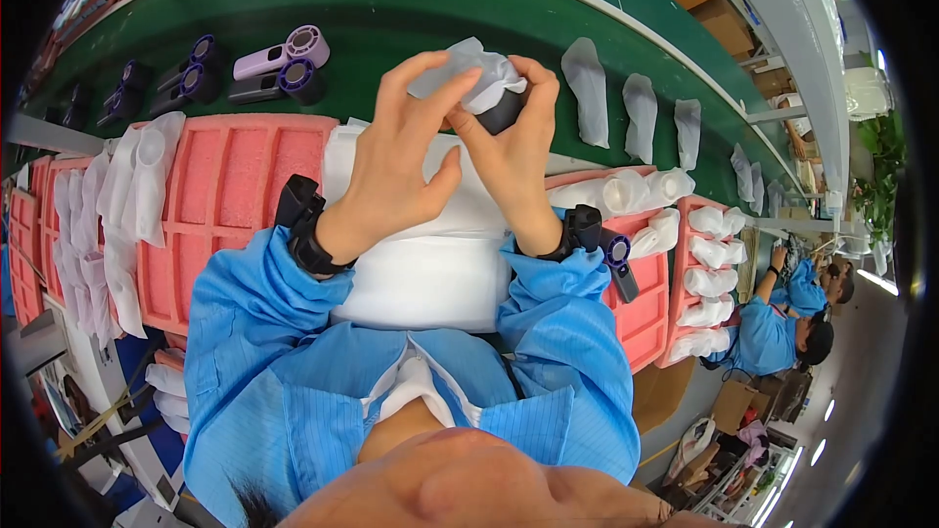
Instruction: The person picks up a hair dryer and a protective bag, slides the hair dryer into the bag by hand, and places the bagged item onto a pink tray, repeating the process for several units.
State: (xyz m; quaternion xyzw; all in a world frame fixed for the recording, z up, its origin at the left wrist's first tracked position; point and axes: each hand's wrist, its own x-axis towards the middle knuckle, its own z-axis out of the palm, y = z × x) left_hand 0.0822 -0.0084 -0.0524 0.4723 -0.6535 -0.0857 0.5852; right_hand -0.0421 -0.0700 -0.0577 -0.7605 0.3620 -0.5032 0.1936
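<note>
Above the green belt, a dark device [503,113], which looks like a handheld fan, is partly covered by a translucent white bag [475,76]. My left hand [406,152] pinches the bag's upper left side between curved fingers. Round the device's lower end and the bag's right edge curl the fingers of my right hand [518,142]. Much of the device is hidden by the bag and my fingers. Beneath my wrists lies a stack of white bags [430,279] in front of me.
Uncovered handheld fans, one lilac [259,61] and several dark, lie on the green belt [391,15] to the left. Bagged fans [586,88] lie to its right. Pink foam trays [233,171] flank me, some holding bagged fans. Co-workers [768,332] sit farther right.
</note>
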